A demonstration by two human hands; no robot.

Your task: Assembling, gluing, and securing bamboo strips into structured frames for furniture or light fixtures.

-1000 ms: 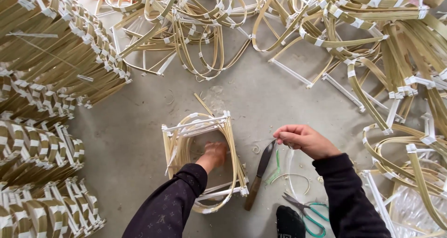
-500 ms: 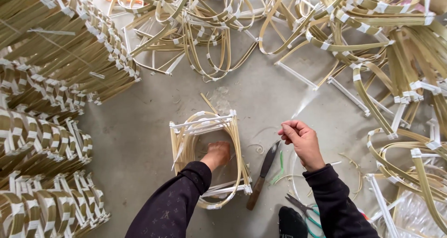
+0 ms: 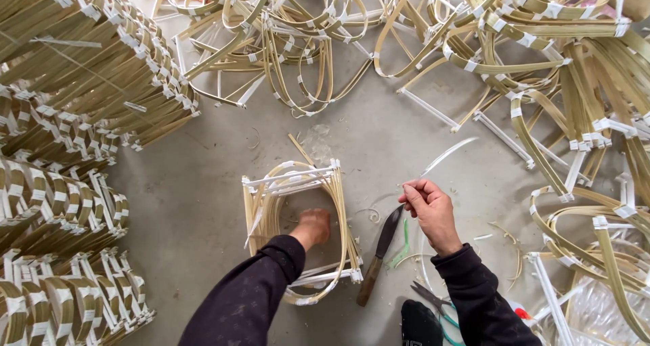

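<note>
A small frame of bent bamboo strips (image 3: pixel 298 183), bound with white bands at its corners, rests on the concrete floor in the middle. My left hand (image 3: pixel 313 227) reaches down inside it, fingers curled against the floor or the frame's inner side. My right hand (image 3: pixel 429 209) is raised to the right of the frame and pinches a thin white strip (image 3: pixel 447 154) that curves up and away to the right. A knife (image 3: pixel 380 252) with a dark blade and wooden handle lies on the floor between the frame and my right hand.
Stacks of finished bamboo frames (image 3: pixel 61 183) fill the left side. Loose bent strips and half-built frames (image 3: pixel 528 55) cover the top and right. Scissors with teal handles (image 3: pixel 437 304) lie near my right forearm. A clear plastic bag (image 3: pixel 602 312) sits at bottom right.
My right hand has lifted and drawn the white strip up and to the right. The left hand has stayed inside the frame. The view has shifted slightly.
</note>
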